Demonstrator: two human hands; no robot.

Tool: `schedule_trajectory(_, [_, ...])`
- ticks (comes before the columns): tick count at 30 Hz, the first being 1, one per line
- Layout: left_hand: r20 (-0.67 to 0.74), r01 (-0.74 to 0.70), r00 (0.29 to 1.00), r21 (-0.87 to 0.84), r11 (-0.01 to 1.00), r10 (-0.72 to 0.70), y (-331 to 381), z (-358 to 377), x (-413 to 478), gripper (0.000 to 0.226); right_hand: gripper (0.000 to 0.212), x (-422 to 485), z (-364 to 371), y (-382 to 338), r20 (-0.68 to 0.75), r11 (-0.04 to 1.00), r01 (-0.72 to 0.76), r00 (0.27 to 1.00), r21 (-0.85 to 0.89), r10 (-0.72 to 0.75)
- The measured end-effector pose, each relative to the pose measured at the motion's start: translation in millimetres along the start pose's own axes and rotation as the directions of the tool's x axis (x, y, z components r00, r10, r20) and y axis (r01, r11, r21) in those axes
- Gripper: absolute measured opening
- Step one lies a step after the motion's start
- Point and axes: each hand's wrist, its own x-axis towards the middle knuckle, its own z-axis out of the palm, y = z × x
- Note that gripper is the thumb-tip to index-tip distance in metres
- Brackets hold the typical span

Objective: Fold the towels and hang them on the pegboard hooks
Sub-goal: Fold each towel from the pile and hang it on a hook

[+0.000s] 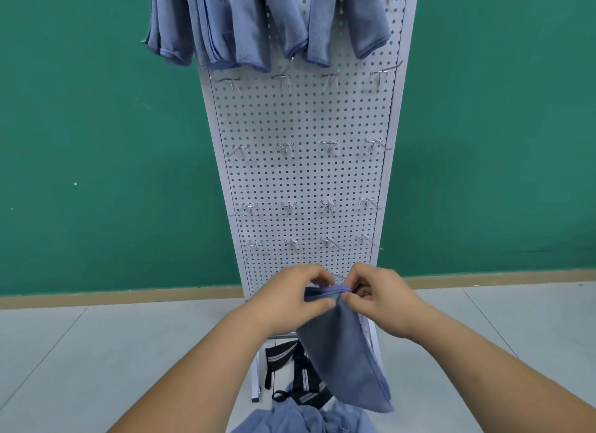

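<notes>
While both hands pinch its upper hem, item one, a blue towel (pixel 345 361), hangs as a narrow folded strip in front of the lower part of the pegboard (pixel 303 181), with its free end dropping toward the floor. Held by the top, it drapes flat under its own weight, which likely helps square the layers before hanging.

Left hand (pixel 290 295): fingers curled over the hem, thumb pressed on the near face; gripping the towel.

Right hand (pixel 377 294): thumb and fingers closed on the same hem just beside the left; gripping the towel. The two hands nearly touch, so the hem is gathered at one short stretch, judged to suit hanging from one point.

Board: white, perforated, upright on a metal stand against the green wall (pixel 96 142).

Hooks (pixel 285 81): wire, in rows of four; the rows visible below the hung stock are bare.

Hung towels (pixel 225 29): several of the same blue, folded and draped from the top row, ends hanging over the board; the frame cuts off the count.

Towel pile (pixel 300 419): loose blue cloth at the bottom edge of view, below the hands; presumably stock awaiting folding.

Bag (pixel 303 378): dark with pale stripes and a strap, on the floor (pixel 80 352) at the foot of the stand, partly behind the held towel.

Stage, judged: folding nearly done on this piece; hanging not yet begun, with free hooks just above the hands.
</notes>
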Motion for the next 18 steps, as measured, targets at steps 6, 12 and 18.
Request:
schedule_trajectory(6, [-0.154, -0.015, 0.988, -0.156, 0.988, -0.01, 3.3, 6.9, 4.2, 0.008, 0.032, -0.1, -4.2, 15.7, 0.19, 0.997, -0.073, 0.98, 0.033, 0.066])
schedule_trajectory(12, [-0.369, -0.081, 0.928, -0.348, 0.934, -0.057, 7.8, -11.0, 2.7, 0.017, 0.023, -4.1, -10.5, 45.4, 0.282, 0.955, -0.094, 0.943, -0.282, 0.176])
schedule_trajectory(18, [-0.465, -0.081, 0.866, -0.492, 0.867, -0.183, -7.1, -26.8, 2.6, 0.015, 0.026, -3.7, -12.3, 52.0, 0.22, 0.925, -0.135, 0.95, -0.355, 0.223])
